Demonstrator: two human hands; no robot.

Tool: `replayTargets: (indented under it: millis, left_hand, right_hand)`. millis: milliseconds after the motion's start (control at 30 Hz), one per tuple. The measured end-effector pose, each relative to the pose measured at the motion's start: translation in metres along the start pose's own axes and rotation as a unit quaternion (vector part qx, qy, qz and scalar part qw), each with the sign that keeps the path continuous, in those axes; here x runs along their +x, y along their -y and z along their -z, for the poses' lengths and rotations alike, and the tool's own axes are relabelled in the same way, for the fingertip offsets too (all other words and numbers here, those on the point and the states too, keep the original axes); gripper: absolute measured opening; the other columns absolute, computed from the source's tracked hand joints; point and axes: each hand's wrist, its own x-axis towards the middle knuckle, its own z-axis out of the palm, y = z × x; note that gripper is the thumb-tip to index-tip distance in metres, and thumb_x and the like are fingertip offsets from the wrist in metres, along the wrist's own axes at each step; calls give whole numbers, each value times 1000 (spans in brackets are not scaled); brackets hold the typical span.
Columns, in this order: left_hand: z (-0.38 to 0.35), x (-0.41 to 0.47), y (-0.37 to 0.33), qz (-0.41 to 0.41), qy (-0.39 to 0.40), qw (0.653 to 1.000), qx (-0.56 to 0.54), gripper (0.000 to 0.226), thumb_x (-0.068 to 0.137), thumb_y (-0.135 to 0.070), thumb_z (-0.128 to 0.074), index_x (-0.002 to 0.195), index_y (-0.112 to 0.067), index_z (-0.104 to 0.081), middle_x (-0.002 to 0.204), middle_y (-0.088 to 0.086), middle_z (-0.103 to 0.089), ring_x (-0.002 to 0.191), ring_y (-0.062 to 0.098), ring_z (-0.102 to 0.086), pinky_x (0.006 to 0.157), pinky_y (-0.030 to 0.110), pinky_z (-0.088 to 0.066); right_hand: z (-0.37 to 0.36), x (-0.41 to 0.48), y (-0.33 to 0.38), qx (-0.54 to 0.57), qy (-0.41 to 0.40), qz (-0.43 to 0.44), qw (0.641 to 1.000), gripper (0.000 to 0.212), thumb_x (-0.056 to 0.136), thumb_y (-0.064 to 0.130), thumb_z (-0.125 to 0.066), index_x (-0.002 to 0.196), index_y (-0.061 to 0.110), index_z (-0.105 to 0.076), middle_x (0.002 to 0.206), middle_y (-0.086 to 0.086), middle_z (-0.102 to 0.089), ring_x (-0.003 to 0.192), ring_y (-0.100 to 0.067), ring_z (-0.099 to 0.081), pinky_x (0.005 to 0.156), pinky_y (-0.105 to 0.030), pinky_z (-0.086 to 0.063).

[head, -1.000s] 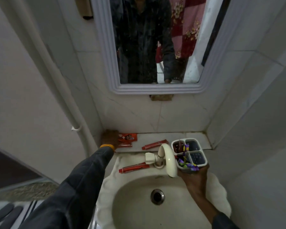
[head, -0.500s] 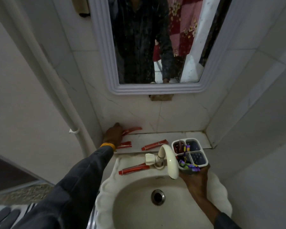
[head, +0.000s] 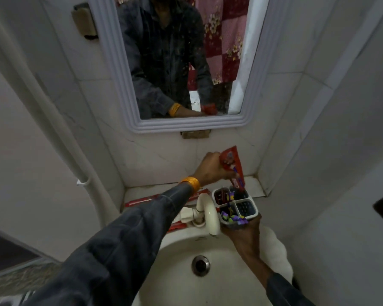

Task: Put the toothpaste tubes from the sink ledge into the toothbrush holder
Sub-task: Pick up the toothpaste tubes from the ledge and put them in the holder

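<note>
- Seen from above, looking down into a pale sink (head: 272, 259) in a tiled corner, with a dark drain (head: 200, 265) low in the middle of the frame.
- Left hand (head: 210, 170), right of centre, fingers curled tight around a red toothpaste tube (head: 233, 164).
- Tube held nearly upright, crimped end up, lower end dipping into the far right compartment of the toothbrush holder (head: 251, 214).
- Orange bangle (head: 191, 182) worn at the left wrist, above a dark sleeve (head: 111, 248) running down to the lower left of the frame.
- Right hand (head: 241, 235), lower right of centre, cupped under the holder; fingers wrapped on its near side, mostly hidden beneath it.
- Holder white, split into four compartments, held just right of the cream tap (head: 209, 214).
- Dark reddish items in the far left compartment, purple and green items in the near left one; what they were could not be told.
- Second red tube (head: 142, 200) flat on the ledge (head: 255, 186) at centre left, partly behind the sleeve.
- Another red tube (head: 177, 227) on the sink rim just left of the tap, mostly hidden.
- Mirror (head: 131, 102) in a white ridged frame across the top centre, reflecting a dark-clothed torso and the bangle.
- White pipe (head: 53, 120) slanting down the left wall.
</note>
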Motion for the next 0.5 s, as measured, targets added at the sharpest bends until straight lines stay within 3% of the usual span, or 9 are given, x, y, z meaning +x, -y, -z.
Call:
replayTargets:
  millis: [133,233,367,433,500]
  left_hand:
    - [-31,3,8,-1,-6,995,102,25,76,-20,-80,98,-8,-78,96,10,-78,85,22,-74,83,35,-59]
    - [-38,2,12,-15,-9,995,103,19,78,-10,-76,97,-11,-78,97,6,-78,85,18,-73,84,31,-59]
    - [-20,-5,25,-7,-15,995,99,20,80,-17,-79,99,-12,-77,99,4,-78,86,17,-73,83,29,-59]
    - [-1,-14,45,27,-57,988,139,20,85,-16,-72,105,-13,-75,105,6,-76,94,21,-71,89,33,-57]
    - [23,-31,80,112,-77,969,207,27,89,-15,-65,115,-15,-69,118,9,-70,109,27,-66,96,36,-53]
  right_hand:
    - [-2,-5,8,-3,-13,4,1000,111,49,23,-105,143,22,-48,135,1,-67,124,-16,-68,103,-42,-59]
    - [-3,-8,9,-8,-18,8,1000,111,53,12,-104,143,28,-41,137,1,-64,124,-15,-65,98,-24,-55]
    - [-3,-8,7,-12,-19,13,1000,113,53,8,-104,139,35,-37,134,3,-63,121,-11,-65,91,-8,-52]
    - [-3,-7,7,-2,-22,11,1000,111,51,3,-104,137,32,-39,129,8,-64,118,-10,-65,88,-5,-51]
    - [-7,-8,6,0,-24,15,1000,109,51,0,-103,135,30,-40,126,16,-62,115,-15,-67,87,-8,-52]
